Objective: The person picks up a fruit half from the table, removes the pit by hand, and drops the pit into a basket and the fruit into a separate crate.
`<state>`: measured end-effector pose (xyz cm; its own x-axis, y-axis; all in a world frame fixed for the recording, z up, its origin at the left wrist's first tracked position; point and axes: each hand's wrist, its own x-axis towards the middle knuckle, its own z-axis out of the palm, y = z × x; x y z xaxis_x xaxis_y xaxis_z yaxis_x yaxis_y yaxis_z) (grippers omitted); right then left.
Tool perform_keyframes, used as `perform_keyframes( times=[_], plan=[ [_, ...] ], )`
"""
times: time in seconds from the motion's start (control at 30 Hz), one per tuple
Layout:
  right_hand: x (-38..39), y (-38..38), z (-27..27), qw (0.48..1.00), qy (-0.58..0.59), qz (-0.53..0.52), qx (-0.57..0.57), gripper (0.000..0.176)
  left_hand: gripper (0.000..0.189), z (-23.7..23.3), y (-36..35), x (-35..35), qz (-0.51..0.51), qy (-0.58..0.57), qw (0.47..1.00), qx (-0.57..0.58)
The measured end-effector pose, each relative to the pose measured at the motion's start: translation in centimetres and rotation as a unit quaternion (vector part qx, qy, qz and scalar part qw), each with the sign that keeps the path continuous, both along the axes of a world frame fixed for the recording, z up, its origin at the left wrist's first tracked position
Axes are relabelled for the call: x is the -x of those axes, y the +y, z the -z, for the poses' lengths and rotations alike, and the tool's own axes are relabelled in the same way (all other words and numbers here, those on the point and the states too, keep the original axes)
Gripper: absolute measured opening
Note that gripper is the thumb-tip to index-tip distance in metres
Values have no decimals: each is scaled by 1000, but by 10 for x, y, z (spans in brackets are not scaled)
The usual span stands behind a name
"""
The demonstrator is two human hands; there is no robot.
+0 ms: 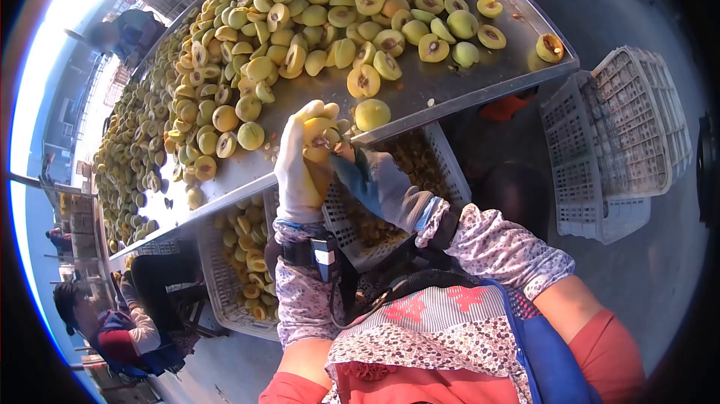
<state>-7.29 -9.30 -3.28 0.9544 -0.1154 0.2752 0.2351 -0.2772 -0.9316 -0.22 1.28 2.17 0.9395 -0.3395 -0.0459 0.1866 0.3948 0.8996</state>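
My left hand (299, 168), in a white glove with a yellowed palm, is closed round a peach half (319, 138) whose cut face and brown pit area show. Against that cut face, my right hand (382, 183), in a blue-grey glove, has its fingers drawn together. A small brownish end shows at its fingertips, but what they grip is too hidden to name. Both hands are just off the near edge of the metal table (442, 100). On the table beside them lie a whole-looking peach (372, 114) and a cut peach half (364, 81) with its pit.
Below my hands stands a crate (450, 164) of brownish scraps; left of it, another crate (217, 276) holds peach halves. A large heap of peaches (300, 14) covers much of the table. Stacked crates (622, 134) stand right. A person (127, 321) sits at left.
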Motion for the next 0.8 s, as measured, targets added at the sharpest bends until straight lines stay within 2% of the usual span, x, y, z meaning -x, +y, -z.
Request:
perform_keyframes(
  times=[0.07,0.13,0.2,0.3,0.37,0.43,0.53,0.6,0.67,0.73,0.8],
  plan=[
    [5,-3,-12,998,1,67,14,27,52,1,0,0,-11,13,1000,-4],
    [9,-6,-21,999,30,44,13,28,55,-3,-2,5,-22,25,999,-8],
    [8,-6,-22,998,58,22,12,28,63,-12,-10,16,-73,-87,988,-105],
    [6,-5,-16,997,65,22,38,32,69,-4,-10,11,-56,-31,994,-89],
    [6,-5,-14,998,34,30,50,36,72,-1,-11,10,-57,-31,994,-87],
    [9,-8,-20,997,59,19,53,37,74,2,-9,11,-59,-31,994,-86],
    [10,-11,-19,994,85,6,64,38,76,3,-1,5,-26,-18,995,-95],
    [11,-12,-6,993,88,3,74,38,77,3,4,2,31,-8,992,-125],
    [9,-11,19,982,151,-5,113,31,76,3,4,1,36,-2,991,-127],
    [5,-8,38,982,159,-8,102,29,74,2,5,1,41,7,990,-134],
    [8,-2,35,982,167,-12,89,27,72,2,5,2,46,17,989,-141]
  ],
)
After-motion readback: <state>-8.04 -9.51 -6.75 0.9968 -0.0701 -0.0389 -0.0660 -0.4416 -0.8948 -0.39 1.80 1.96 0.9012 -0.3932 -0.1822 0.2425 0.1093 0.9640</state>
